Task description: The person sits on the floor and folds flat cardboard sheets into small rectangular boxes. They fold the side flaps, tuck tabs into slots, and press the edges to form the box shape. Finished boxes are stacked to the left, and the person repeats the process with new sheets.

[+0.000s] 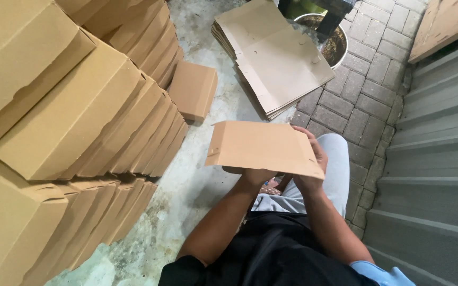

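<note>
Fingers (318, 153) of the right hand (311, 172) are curling over the near right edge of a flat, unfolded brown cardboard box blank (263, 147), gripping it. The left hand (251, 173) is supporting the blank from beneath, its fingers hidden. The blank is hovering above the knees, just before a stack of flat brown cardboard blanks (274, 58) lying on the concrete floor (197, 175).

Single head-worn view, looking steeply down past the wearer's chest; hands close below centre, floor (197, 175) and paving (367, 90) farther out.
</note>
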